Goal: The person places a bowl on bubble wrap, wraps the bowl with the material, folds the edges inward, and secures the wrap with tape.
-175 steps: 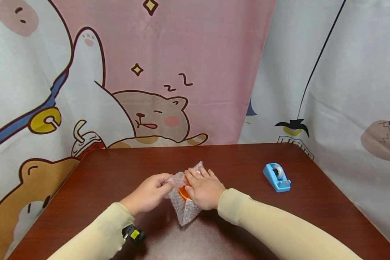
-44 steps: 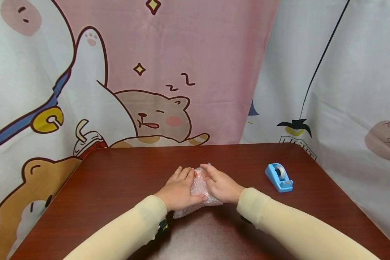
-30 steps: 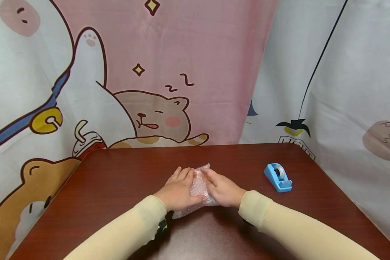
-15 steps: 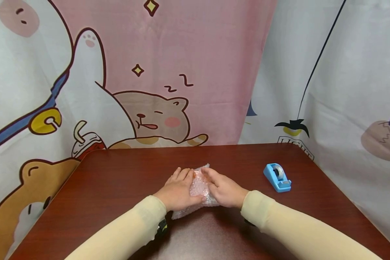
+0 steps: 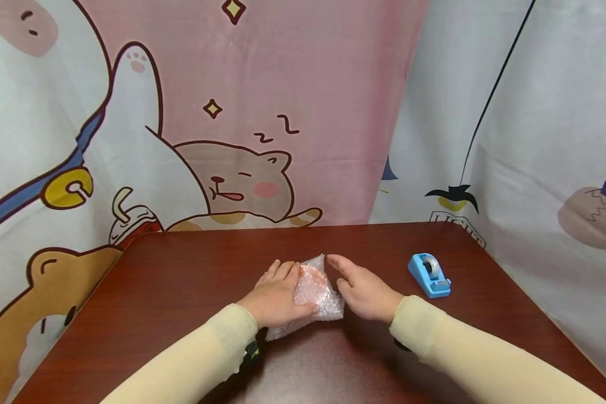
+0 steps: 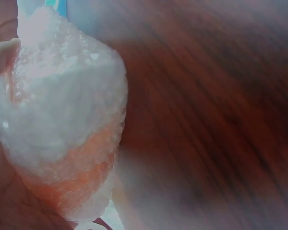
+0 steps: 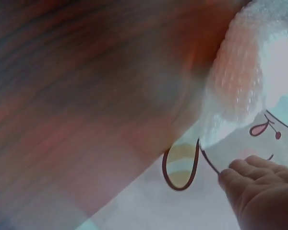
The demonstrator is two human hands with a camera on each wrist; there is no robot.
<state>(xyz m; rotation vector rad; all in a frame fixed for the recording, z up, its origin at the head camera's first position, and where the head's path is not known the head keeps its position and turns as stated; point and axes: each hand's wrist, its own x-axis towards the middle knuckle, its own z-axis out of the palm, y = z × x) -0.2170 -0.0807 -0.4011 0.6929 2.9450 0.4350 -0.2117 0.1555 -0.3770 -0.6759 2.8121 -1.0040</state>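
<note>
A bundle of clear bubble wrap (image 5: pixel 317 292) lies near the middle of the table, with something orange showing through the layers. My left hand (image 5: pixel 279 298) rests on its left side, fingers extended and thumb spread across the near part. In the left wrist view the bubble wrap (image 6: pixel 67 110) lies against the palm, the orange strongest at the lower end. My right hand (image 5: pixel 367 290) is beside the bundle on the right, holding nothing, with a gap between. The right wrist view shows that hand (image 7: pixel 264 191) apart from the bubble wrap (image 7: pixel 237 72). What is wrapped is hidden.
A light blue tape dispenser (image 5: pixel 430 276) with a roll of clear tape stands at the right on the dark red-brown wooden table (image 5: pixel 192 264). Behind the table hangs a printed cloth (image 5: pixel 353 112) with cartoon animals.
Earlier, the wrap lay open around an orange round thing; it is now folded over it. In the last half second my right hand has come off the bundle to the right; the left stays.
</note>
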